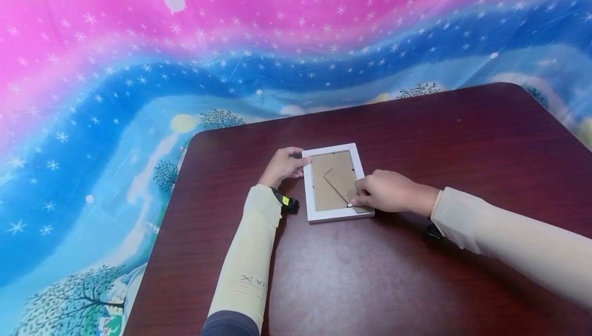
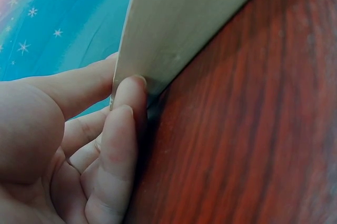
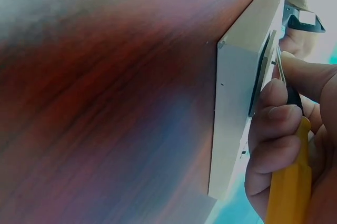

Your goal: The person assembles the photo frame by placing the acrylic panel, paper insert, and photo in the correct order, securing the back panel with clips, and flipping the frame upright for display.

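A white picture frame [image 1: 331, 215] lies face down on the table, its brown backing board [image 1: 339, 169] upward. A thin angled stand line crosses the board. My left hand [image 1: 283, 165] grips the frame's left rail, thumb on top and fingertips [image 2: 118, 129] against the side. Over the near right corner, my right hand [image 1: 386, 191] holds a yellow-handled screwdriver [image 3: 289, 192] with a black collar and thin metal shaft. In the right wrist view, the board's edge [image 3: 267, 63] stands raised off the frame beside the shaft. The screwdriver's tip is hidden by fingers.
The dark red-brown table [image 1: 351, 284] extends all around the frame. Behind it hangs a pink and blue cloth [image 1: 277, 28] with snowflakes and trees. A black wrist device [image 1: 289, 203] sits on the left sleeve, close to the frame.
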The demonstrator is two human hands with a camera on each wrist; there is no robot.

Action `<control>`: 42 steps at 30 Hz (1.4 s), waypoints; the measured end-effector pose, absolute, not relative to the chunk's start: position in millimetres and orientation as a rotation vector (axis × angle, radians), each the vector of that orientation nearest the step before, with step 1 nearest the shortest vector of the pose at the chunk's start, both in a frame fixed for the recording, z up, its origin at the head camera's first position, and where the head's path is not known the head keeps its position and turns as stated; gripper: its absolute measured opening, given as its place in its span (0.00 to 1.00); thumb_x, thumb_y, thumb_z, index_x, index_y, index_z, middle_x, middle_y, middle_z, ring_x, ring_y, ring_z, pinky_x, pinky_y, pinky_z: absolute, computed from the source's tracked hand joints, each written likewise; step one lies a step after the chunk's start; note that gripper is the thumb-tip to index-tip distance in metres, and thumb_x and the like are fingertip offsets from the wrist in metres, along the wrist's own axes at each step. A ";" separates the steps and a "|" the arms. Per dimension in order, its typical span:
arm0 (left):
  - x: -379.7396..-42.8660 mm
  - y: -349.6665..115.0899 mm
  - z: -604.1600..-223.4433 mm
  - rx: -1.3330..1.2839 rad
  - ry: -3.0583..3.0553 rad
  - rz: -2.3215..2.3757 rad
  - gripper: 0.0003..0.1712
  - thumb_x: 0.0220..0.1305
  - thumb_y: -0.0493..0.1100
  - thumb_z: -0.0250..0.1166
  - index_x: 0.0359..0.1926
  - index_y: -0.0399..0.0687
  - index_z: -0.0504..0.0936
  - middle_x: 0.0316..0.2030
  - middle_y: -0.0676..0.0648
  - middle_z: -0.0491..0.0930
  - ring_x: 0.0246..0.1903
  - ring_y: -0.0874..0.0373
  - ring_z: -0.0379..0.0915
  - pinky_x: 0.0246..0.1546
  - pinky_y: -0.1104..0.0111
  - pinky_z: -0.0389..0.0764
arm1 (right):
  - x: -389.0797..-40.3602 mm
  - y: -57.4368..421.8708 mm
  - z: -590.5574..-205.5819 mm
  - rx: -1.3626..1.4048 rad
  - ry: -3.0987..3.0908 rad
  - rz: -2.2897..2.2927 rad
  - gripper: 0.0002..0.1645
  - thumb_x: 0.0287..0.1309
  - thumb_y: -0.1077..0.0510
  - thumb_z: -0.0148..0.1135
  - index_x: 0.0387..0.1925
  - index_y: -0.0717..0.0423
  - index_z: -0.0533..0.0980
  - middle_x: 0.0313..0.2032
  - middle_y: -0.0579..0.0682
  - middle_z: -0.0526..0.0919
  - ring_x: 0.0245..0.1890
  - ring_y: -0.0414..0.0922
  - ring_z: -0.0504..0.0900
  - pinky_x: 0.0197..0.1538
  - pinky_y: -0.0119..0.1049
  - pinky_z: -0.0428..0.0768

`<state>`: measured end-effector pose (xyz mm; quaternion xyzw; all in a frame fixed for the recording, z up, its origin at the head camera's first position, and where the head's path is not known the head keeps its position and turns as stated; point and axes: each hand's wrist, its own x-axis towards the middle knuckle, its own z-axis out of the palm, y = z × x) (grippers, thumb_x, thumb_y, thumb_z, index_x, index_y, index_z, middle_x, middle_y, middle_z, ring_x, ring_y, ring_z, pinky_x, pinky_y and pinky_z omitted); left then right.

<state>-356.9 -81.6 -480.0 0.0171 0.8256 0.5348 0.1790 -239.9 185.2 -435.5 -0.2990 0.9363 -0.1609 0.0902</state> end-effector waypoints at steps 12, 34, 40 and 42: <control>-355.9 -81.1 -477.5 0.043 2.312 1.530 0.32 0.61 0.47 0.71 0.63 0.41 0.72 0.28 0.40 0.80 0.21 0.56 0.78 0.28 0.65 0.84 | -235.9 189.8 -430.1 -0.900 2.806 -0.433 0.22 0.61 0.43 0.65 0.17 0.42 0.67 0.13 0.39 0.66 0.14 0.36 0.63 0.20 0.33 0.64; -357.1 -81.8 -479.5 0.042 2.314 1.531 0.32 0.61 0.47 0.71 0.63 0.41 0.72 0.28 0.40 0.81 0.21 0.56 0.77 0.28 0.65 0.83 | -243.6 183.9 -430.2 -0.924 2.841 -0.451 0.22 0.62 0.45 0.65 0.18 0.43 0.67 0.12 0.39 0.66 0.13 0.36 0.64 0.20 0.33 0.64; -356.8 -81.7 -479.3 0.041 2.318 1.526 0.32 0.61 0.48 0.71 0.63 0.42 0.72 0.28 0.40 0.81 0.21 0.56 0.78 0.28 0.65 0.83 | -247.0 179.6 -431.8 -0.934 2.846 -0.476 0.22 0.62 0.45 0.65 0.17 0.43 0.67 0.12 0.39 0.66 0.13 0.36 0.65 0.19 0.33 0.64; -357.0 -81.4 -479.7 0.039 2.316 1.526 0.32 0.61 0.48 0.71 0.63 0.42 0.72 0.28 0.40 0.80 0.21 0.56 0.78 0.28 0.65 0.83 | -248.8 177.9 -432.3 -0.930 2.851 -0.476 0.22 0.61 0.44 0.65 0.17 0.43 0.67 0.12 0.38 0.66 0.13 0.35 0.65 0.20 0.33 0.64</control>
